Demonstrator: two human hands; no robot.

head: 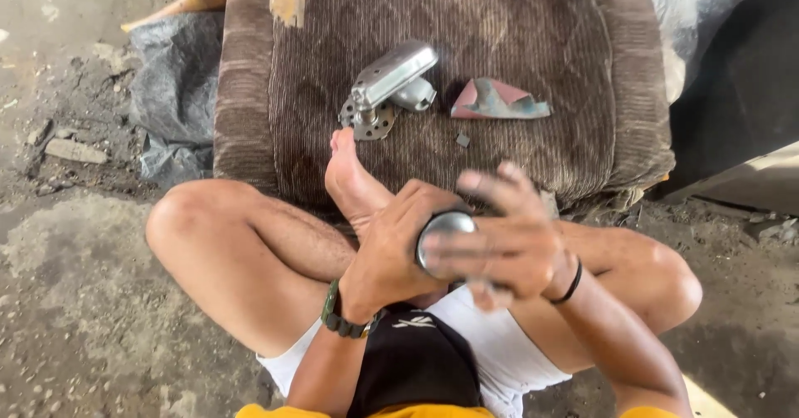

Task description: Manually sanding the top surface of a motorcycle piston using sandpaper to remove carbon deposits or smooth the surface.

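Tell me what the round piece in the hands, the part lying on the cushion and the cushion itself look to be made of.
Round piece: apparently polished metal, with a smooth grey sheen; the left hand grips it, the blurred right hand lies over it. Part on the cushion: bare silvery metal, bright glints, holed bracket. Cushion: brown ribbed fabric, worn and dusty.

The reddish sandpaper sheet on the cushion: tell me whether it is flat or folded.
Folded, loosely. The sandpaper sheet shows its reddish side with grey flaps bent over its edges, lying on the brown cushion.
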